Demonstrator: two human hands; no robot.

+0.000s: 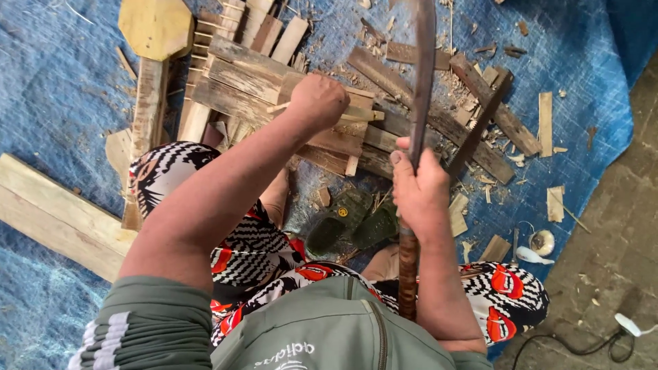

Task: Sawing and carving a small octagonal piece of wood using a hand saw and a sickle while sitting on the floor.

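My left hand [317, 101] is closed around a thin light wooden stick [356, 114] that lies across a stack of weathered planks [247, 79]. In my right hand [418, 185] I grip a long dark machete [423, 75] by its wrapped handle, the blade raised and pointing away from me, to the right of the stick. I sit with my knees apart in black, white and red patterned trousers.
A blue tarp [62, 75] covers the ground, littered with wood chips and offcuts. A thick pale beam [55, 216] lies at the left. Green sandals [349, 223] sit between my legs. A dark crossed frame [480, 123] lies at the right, by bare ground [617, 253].
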